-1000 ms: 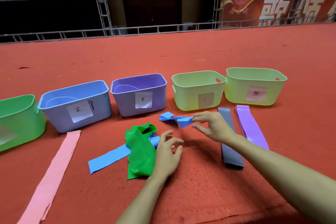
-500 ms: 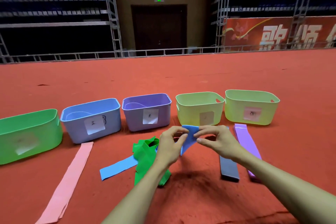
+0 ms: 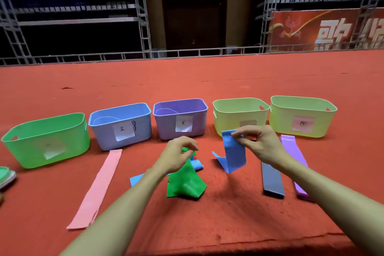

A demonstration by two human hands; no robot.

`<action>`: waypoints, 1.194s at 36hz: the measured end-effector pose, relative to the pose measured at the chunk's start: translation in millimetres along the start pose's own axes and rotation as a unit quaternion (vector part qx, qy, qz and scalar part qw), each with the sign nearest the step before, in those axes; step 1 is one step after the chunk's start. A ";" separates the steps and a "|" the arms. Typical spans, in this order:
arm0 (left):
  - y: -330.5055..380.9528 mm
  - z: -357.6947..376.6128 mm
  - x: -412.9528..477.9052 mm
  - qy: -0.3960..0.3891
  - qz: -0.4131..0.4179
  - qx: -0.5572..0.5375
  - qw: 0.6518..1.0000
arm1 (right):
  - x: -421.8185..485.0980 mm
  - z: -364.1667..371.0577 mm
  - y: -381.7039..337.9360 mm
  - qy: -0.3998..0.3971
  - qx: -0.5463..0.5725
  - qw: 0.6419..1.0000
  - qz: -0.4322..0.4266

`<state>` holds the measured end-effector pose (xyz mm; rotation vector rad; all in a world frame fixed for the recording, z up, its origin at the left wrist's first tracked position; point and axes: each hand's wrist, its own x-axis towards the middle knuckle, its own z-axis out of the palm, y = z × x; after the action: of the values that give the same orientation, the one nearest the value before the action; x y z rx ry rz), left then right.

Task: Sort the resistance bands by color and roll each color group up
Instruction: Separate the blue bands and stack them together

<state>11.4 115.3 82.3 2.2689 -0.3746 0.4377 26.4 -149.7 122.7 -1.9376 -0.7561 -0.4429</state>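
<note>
Your right hand (image 3: 261, 145) is pinching the blue band (image 3: 233, 156) by its top, dangling it over the red carpet (image 3: 228, 224); your left hand (image 3: 178, 156) is pinching the green band (image 3: 186, 183), its lower end lying on that carpet

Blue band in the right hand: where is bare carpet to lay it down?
Bare carpet lies between the green band and the grey band, also beyond the bins. Crowded: the purple band close beside the grey band.
</note>
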 end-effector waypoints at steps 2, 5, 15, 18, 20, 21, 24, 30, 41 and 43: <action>-24.9 -15.1 -7.6 -0.024 -0.031 0.069 0.997 | -0.6 2.2 -2.2 0.000 0.005 1.000 0.004; -67.0 -33.9 -22.3 -0.067 -0.087 0.178 0.978 | -1.8 6.2 -2.1 -0.003 0.000 1.000 0.010; -138.2 -67.3 -53.8 -0.247 -0.153 0.307 0.906 | -6.4 11.4 -0.4 -0.026 -0.010 0.999 0.037; -144.4 -70.4 -55.4 -0.254 -0.145 0.292 0.911 | -9.2 12.2 1.8 -0.028 -0.013 0.999 0.039; -147.0 -73.3 -55.2 -0.266 -0.139 0.281 0.912 | -11.2 13.1 3.2 -0.029 -0.011 0.999 0.045; -148.2 -75.2 -55.5 -0.269 -0.134 0.276 0.913 | -11.9 13.4 3.7 -0.030 -0.012 0.998 0.047; -156.3 -79.2 -58.2 -0.262 -0.130 0.267 0.918 | -13.7 14.6 5.3 -0.033 -0.014 0.998 0.051; -164.5 -82.1 -63.5 -0.251 -0.108 0.256 0.927 | -14.2 17.5 5.9 -0.034 -0.013 0.998 0.056; -158.7 -86.2 -64.1 -0.232 -0.099 0.244 0.937 | -16.9 13.6 10.6 -0.035 -0.001 0.998 0.058; -154.7 -84.2 -65.6 -0.203 -0.098 0.221 0.949 | -17.3 12.6 11.3 -0.031 0.006 0.998 0.057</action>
<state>-2.1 287.6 8.4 2.8076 -0.2658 -0.0678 21.0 -147.8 99.2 -1.9797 -0.6824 -0.3102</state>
